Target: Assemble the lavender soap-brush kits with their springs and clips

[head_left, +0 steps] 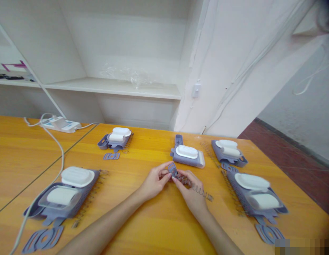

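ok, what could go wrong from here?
Coil spring: its far end juts past the right hand, so it might snag.
Slotted grey plate: pinched in the left hand, it could slip.
White cable: it appears to cross the near-left grey case, so a tug could shift the case.

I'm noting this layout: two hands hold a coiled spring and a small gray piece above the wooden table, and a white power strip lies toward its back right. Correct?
Not quite: the head view shows the power strip toward the back left. The left hand and right hand do hold the coiled spring and small gray piece above the wooden table.
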`<state>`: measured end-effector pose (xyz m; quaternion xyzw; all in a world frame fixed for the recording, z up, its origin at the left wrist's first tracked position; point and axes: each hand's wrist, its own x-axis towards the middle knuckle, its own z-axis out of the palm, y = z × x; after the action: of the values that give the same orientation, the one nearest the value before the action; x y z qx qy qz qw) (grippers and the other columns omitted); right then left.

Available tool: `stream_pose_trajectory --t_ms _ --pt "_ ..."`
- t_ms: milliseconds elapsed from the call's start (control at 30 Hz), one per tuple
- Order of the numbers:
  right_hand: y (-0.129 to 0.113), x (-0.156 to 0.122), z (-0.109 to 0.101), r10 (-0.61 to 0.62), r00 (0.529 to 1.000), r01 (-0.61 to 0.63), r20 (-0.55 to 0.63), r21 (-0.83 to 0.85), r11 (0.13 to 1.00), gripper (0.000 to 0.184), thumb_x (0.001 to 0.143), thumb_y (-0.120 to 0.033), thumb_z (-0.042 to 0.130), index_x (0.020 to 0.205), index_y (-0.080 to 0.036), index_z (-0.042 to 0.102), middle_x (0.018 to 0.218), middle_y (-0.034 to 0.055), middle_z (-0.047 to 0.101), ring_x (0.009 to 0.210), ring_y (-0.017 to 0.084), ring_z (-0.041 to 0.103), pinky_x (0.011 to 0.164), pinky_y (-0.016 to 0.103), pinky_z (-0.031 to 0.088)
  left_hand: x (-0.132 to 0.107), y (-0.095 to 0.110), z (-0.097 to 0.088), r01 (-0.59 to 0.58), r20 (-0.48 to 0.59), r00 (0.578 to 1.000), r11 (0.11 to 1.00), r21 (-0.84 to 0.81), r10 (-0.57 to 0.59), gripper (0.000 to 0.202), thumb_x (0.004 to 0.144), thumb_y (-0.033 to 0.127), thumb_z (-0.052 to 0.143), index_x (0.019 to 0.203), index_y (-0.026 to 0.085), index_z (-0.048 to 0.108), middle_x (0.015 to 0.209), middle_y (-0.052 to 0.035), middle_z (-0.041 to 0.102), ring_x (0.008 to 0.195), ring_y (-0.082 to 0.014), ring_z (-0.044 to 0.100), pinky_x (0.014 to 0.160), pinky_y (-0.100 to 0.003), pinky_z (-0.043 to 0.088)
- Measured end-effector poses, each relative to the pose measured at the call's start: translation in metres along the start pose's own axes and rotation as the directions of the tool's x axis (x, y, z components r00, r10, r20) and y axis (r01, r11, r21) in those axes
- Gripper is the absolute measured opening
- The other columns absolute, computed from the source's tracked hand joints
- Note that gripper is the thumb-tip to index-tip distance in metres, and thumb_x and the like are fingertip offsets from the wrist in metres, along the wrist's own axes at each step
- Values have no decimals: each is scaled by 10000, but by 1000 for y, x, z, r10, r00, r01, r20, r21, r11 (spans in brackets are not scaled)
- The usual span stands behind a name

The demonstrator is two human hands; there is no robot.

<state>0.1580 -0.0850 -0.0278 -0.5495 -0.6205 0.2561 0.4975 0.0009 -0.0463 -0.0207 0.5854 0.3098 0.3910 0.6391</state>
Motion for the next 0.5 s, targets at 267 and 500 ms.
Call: stream_pose_trajectory --t_ms 267,500 --pt "3 -2 4 48 999 -47 -20 43 998 288 766 -358 651 1001 -191 651 879 64 680 784 203 641 739 331 525 -2 -1 1 -29 15 1000 999 43 28 459 836 252 553 1275 166 450 974 -88 691 886 -174 648 806 -271 471" --pt "1 -1 3 -123 992 123 25 2 992 266 784 -292 637 1037 -210 647 896 49 666 766 179 635 708 296 525 -1 -8 0 -44 -50 998 995 93 49 404 842 247 528 1233 156 486 916 -80 687 807 -164 644 738 -259 486"
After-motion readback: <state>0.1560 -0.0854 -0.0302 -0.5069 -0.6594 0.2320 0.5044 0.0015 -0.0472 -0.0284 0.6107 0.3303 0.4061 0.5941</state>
